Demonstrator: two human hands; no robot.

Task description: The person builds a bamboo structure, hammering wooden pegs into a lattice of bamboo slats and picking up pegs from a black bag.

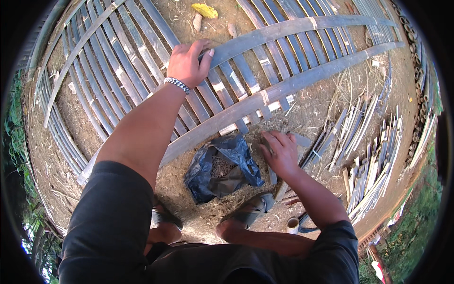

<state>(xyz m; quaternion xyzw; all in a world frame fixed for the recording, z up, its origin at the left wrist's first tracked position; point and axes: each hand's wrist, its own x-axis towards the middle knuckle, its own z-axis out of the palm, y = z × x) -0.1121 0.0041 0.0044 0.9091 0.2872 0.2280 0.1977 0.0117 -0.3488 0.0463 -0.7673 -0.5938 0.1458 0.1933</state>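
My left hand, with a braided bracelet at its wrist, grips the long upper bamboo strip. This strip lies across a row of dark bamboo slats. A second long strip crosses the slats nearer to me. To the right, my right hand is low over some loose bamboo pieces, its fingers apart and slightly bent. What lies directly beneath its palm is hidden. Between my hands and feet sits a crumpled black plastic bag, open at the top, with a heap of small thin brownish pieces inside.
Bundles of split bamboo sticks lie on the ground at right. More slats under a crosswise strip spread out at left. A small cup-like container stands near my right foot. A yellow leaf rests at the far side.
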